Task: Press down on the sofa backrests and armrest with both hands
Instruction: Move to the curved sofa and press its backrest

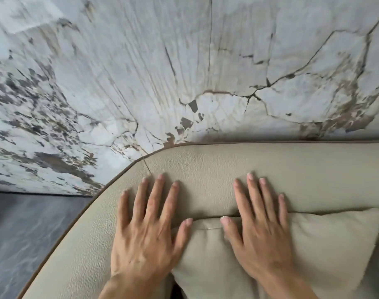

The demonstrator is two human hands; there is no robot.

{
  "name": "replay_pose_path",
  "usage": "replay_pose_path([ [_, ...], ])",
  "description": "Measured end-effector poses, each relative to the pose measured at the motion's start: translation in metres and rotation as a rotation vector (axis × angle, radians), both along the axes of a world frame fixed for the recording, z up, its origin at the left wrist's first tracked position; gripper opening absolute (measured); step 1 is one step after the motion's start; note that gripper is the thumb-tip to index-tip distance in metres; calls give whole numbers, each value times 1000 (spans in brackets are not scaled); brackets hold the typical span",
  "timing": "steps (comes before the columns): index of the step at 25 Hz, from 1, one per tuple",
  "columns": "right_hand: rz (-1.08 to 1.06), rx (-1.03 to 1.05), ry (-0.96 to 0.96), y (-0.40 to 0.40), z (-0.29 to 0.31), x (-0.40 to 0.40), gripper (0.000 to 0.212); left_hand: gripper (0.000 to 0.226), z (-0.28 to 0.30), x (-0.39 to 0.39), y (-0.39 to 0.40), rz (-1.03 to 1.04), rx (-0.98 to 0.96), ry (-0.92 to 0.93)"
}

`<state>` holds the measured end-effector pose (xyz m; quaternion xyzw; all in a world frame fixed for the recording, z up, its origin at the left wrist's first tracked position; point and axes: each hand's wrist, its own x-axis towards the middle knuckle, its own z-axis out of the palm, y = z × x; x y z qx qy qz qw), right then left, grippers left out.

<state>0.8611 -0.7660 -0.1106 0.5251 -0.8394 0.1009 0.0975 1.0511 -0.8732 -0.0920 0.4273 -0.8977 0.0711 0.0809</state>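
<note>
Two flat hands — left hand (pixel 145 229), right hand (pixel 259 231) — on beige backrest (pixel 205 169)

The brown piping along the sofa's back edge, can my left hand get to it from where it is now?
Probably yes. The left hand lies flat on the backrest, fingertips short of the brown piping, with only bare upholstery between.

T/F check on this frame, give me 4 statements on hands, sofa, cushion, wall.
1. Both hands lie flat, fingers spread, on the beige sofa backrest. True.
2. The left hand grips the cushion. False: it lies open on the backrest, only its thumb by the cushion's edge.
3. The right hand lies partly over the cushion. True.
4. The wall behind the sofa is plain red. False: it is white marble-patterned with dark veins.
</note>
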Motion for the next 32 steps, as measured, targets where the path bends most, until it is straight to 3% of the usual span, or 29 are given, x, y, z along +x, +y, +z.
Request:
replay_pose_path([
  [6, -17, -110, 60, -16, -22, -5, 74, 69, -6, -7, -10, -1, -118, 41],
  [21, -78, -219, 67, -65, -47, -23, 70, 67, -9, -28, -60, -51, -159, 45],
  [28, -87, -42, 27, -56, -16, -18, 73, 69, 0, -30, -59, -36, -57, -1],
  [32, -46, 63, -114, -42, 22, -12, 69, 70, 21, -23, -49, -45, 62, 61],
])
